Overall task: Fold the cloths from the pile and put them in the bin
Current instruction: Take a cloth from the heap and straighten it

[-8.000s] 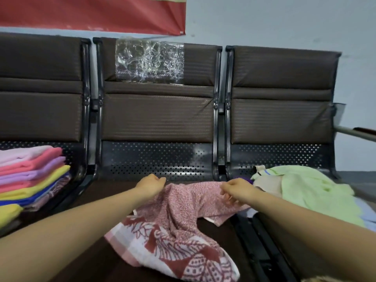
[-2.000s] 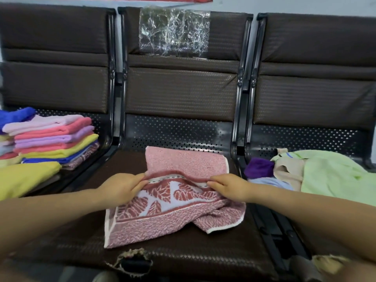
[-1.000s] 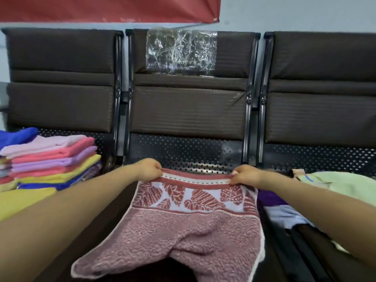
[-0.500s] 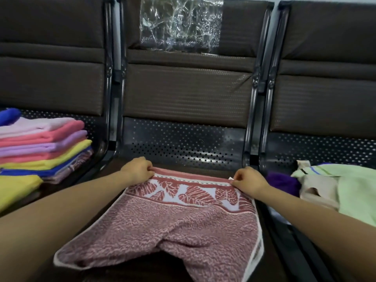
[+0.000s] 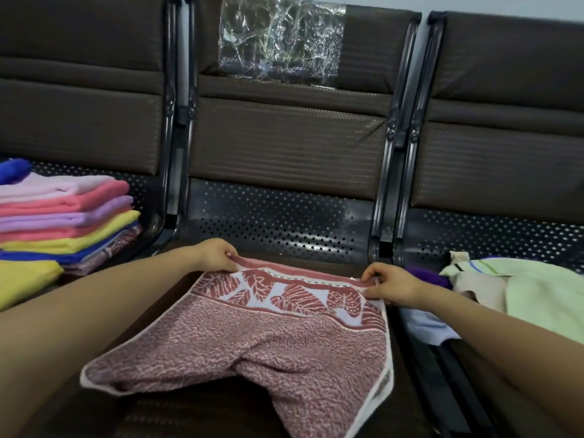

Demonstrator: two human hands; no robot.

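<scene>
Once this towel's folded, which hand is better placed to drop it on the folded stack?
Probably the left. The left hand pinches the red leaf-pattern towel at its far left corner, on the side nearest the folded stack. The right hand holds the opposite corner, beside the unfolded pile.

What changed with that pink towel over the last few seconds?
Eight seconds ago the towel lay crumpled under both hands. Since then it was spread over the middle seat, and the left hand and right hand now pinch its far corners, leaf border stretched between them. The folded stack and the unfolded pile stayed put.
</scene>
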